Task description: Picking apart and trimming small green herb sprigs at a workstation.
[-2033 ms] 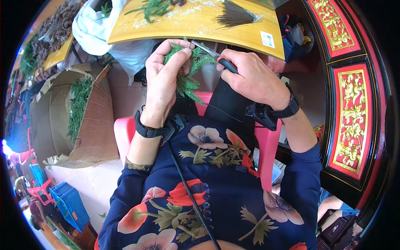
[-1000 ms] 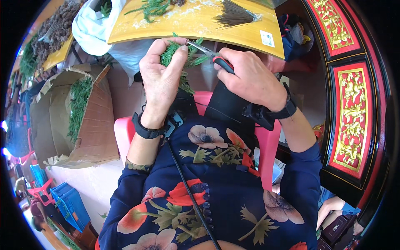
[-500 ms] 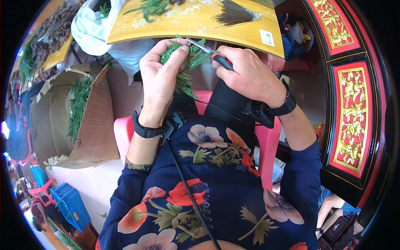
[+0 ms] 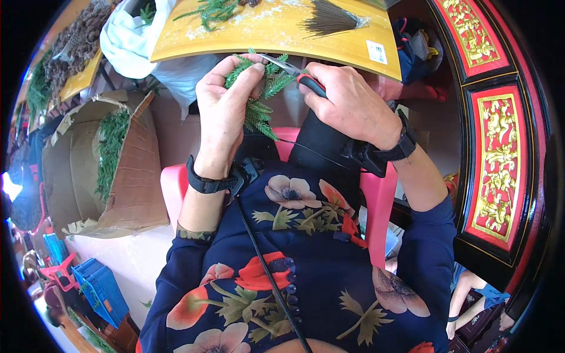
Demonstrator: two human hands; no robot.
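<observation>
Head view: I see the left hand [image 4: 222, 112] pinching a green sprig [image 4: 259, 97] that hangs down toward the lap. Just to its right, the right hand [image 4: 353, 106] is closed around red-handled scissors [image 4: 294, 72], blades pointing left at the sprig's top. The palm hides the stem.

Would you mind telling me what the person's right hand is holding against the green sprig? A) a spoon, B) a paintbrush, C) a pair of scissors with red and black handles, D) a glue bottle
C: the right hand grips scissors with red and black handles, their metal blades reaching into the green sprig that the left hand holds.
</observation>
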